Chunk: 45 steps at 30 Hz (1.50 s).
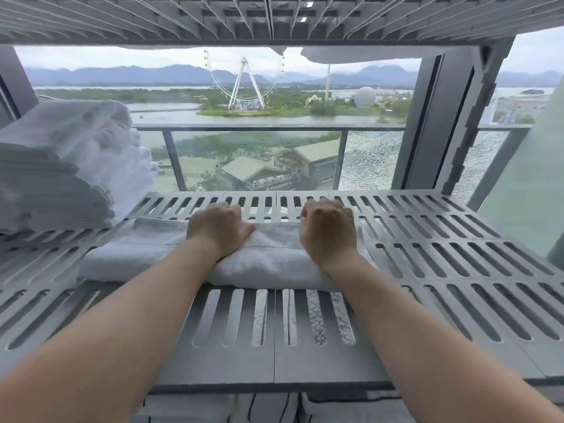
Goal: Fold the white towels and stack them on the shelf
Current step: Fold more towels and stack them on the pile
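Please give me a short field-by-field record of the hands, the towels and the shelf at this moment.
left hand: on the folded towel, fingers curled over its far edge
right hand: on the same towel, fingers curled likewise
folded towel: lies flat across the middle of the shelf
towel stack: at the left end of the shelf, several folded white towels high
shelf: grey, slatted

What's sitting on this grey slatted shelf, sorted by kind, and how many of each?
Folded white towel, lying alone: 1
Pile of white towels, too blurred to count singly: 1
Hands gripping the lone towel: 2, left hand, right hand
Total: 4
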Tool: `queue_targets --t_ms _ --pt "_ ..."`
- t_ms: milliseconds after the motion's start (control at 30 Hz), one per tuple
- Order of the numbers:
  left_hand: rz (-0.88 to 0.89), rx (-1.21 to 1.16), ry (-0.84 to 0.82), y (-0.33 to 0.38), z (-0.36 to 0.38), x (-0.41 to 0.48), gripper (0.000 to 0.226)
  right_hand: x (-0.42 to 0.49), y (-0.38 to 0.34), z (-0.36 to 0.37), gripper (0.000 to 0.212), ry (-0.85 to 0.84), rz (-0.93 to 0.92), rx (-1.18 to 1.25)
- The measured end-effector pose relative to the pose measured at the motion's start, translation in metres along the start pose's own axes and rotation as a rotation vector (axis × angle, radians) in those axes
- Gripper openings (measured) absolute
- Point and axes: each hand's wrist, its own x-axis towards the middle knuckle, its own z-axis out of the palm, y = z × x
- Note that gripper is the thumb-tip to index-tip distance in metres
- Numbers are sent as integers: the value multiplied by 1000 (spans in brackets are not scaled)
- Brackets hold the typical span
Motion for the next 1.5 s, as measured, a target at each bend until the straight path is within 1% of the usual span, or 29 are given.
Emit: queue_targets --t_ms 67,133,200,267,367,467,533,600,667,733,800,833,867,967,1000,1033,1133,1233,1333,1367,1400,1467,1500 --pt "-80 11 9 -2 -3 -7 45 -3 -15 -1 19 -3 -102 103" --pt "-106 19 3 -9 -6 -14 34 -7 -30 0 19 8 -186 178" --pt "-130 -26 -83 -17 -11 -19 26 -9 -42 1 21 -30 -255 208" --pt "-166 -71 -182 -24 -21 -24 24 -12 -50 4 25 -136 -313 219" --pt "-208 -33 -261 -38 -33 -27 33 -13 -54 6 29 -319 -296 241" --pt "-229 23 -301 -55 -33 -25 29 -5 -65 6 35 -383 -235 152" --pt "-226 39 -306 -68 -30 -22 36 -2 -83 7 35 -354 -182 68" --pt "-183 64 -287 -82 -28 -18 46 -2 -104 11 31 -287 -156 25" --pt "-144 64 -291 -96 -25 -13 54 -1 -124 18 28 -232 -166 55" --pt "-139 41 -338 -110 -22 -8 63 4 -141 25 27 -195 -200 87" --pt "-92 17 -373 -121 -19 -3 64 10 -157 32 28 -163 -209 115" --pt "-35 -10 -354 -126 -17 -1 58 12 -164 37 28 -161 -213 121" --pt "37 -48 -298 -130 -16 1 51 13 -169 42 28 -171 -217 113" --pt "246 -87 -11 -138 -15 4 37 13 -174 55 32 -204 -170 68" --pt "286 -84 57 -138 -15 4 35 14 -174 58 32 -208 -141 65" --pt "311 -74 92 -138 -14 4 34 14 -173 59 31 -211 -112 66" --pt "339 16 82 -145 -7 6 34 15 -172 60 26 -247 -49 103" --pt "339 145 -29 -161 -6 8 46 14 -174 58 27 -272 -35 123" --pt "339 161 -153 -165 -9 8 48 11 -177 53 32 -208 -37 116" --pt "340 144 -144 -164 -12 8 45 9 -178 51 35 -153 -42 93" --pt "349 119 -98 -161 -15 7 40 8 -179 48 37 -85 -49 61" --pt "400 52 37 -150 -21 5 30 5 -180 41 29 44 -61 0" --pt "437 20 89 -143 -22 4 32 4 -180 38 22 74 -62 -22"
